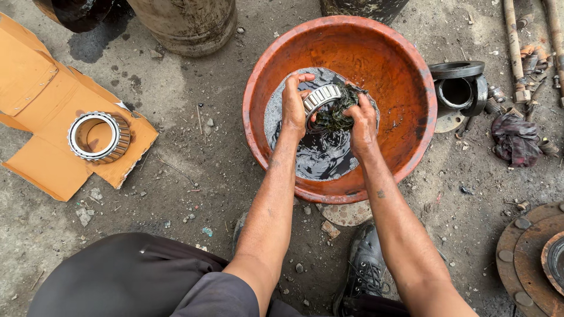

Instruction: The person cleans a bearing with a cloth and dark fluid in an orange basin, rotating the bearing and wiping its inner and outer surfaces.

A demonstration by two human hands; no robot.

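1. A gritty, oil-stained grey concrete floor (194,176) fills the view; every other item lies on it.
2. A large round orange plastic basin (388,64), scuffed and dirty, is set at upper centre. A shallow pool of dark, shiny liquid (317,155) is held in its bottom.
3. A flattened orange-brown cardboard sheet (35,100) is spread at the left, well apart from the basin.
4. A rusty brown round metal hub with bolt heads (529,258) is cut off by the lower right edge.
5. A black lace-up shoe (367,264) is seen below the basin, between the two forearms, just beside a flat round rusty disc (348,214) that shows under the basin's near rim.
6. A stack of dark steel rings (461,88) is placed just beside the basin's right rim, with a crumpled dark purple rag (516,140) near it.
7. A second silvery tapered roller bearing (98,136) is laid flat on the cardboard sheet.
8. The left hand (294,105) is closed around a silvery tapered roller bearing (320,97), thumb and fingers pinching its edge; the bearing is held tilted above the liquid, inside the basin.
9. The right hand (363,126) is clenched on a wad of dark green, soaked cloth (338,114), which is pressed against the bearing's right side.
10. Small stones and scraps of debris (85,214) are scattered over the floor.
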